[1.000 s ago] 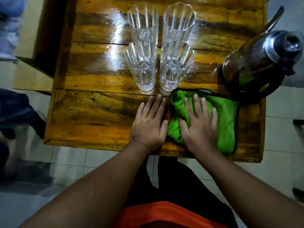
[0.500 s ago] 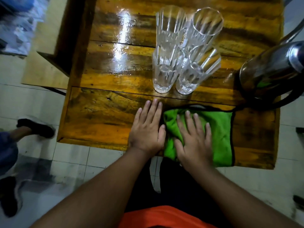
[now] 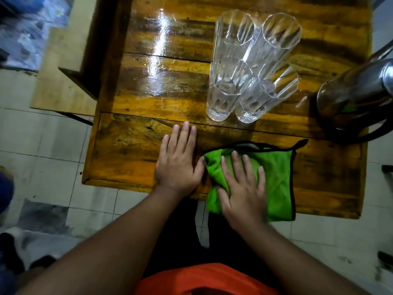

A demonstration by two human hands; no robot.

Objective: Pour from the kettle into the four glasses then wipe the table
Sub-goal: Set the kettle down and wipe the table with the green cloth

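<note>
Tabletop layout, seen from above

Four glasses [image 3: 251, 67] are grouped in two touching rows at the middle of the tabletop [image 3: 148, 99]. A kettle [image 3: 357, 96] is set to their right. A cloth [image 3: 276, 179] is spread on the near edge, before the glasses.

right hand [image 3: 242, 188] flat on green cloth [image 3: 276, 179] | left hand [image 3: 177, 161] flat on table [image 3: 131, 145] | glasses [image 3: 244, 81] upright

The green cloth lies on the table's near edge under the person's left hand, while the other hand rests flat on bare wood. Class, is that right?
Not quite. In the head view the green cloth is under the right hand; the left hand rests flat on the bare wood of the table.
</note>
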